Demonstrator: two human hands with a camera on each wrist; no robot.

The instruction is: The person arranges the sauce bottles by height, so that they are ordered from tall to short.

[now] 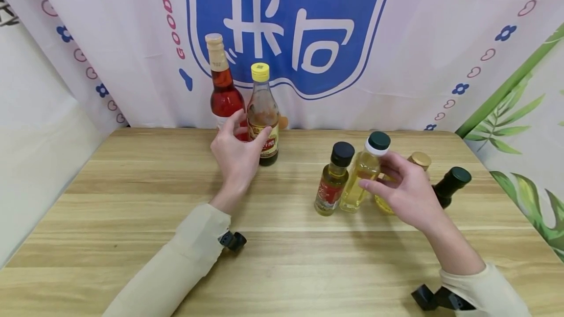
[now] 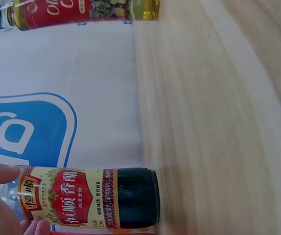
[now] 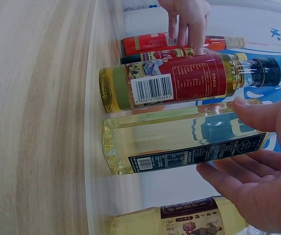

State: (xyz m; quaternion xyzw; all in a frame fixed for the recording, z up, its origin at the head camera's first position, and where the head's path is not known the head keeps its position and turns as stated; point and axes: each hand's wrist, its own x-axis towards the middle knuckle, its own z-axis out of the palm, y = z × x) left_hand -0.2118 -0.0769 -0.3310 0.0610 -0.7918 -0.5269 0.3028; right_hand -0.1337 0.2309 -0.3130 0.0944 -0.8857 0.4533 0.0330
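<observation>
At the back of the table, my left hand (image 1: 238,153) holds a vinegar bottle (image 1: 263,111) with a yellow cap, thumb on one side and fingers on the other. A taller bottle of red liquid (image 1: 225,99) stands just left of it, partly covered by the hand. On the right, my right hand (image 1: 407,190) grips a square bottle of pale yellow oil (image 3: 184,137) with a dark green cap. The thumb lies along one side and the fingers along the opposite side. Close to its left stands a small olive oil bottle (image 1: 330,185) with a black cap and red label.
Behind the right hand is a gold-capped bottle of yellow oil (image 1: 420,159), largely hidden. A dark bottle (image 1: 454,180) with a green cap stands further right. A printed cloth (image 1: 145,77) hangs along the back edge of the wooden table (image 1: 291,258).
</observation>
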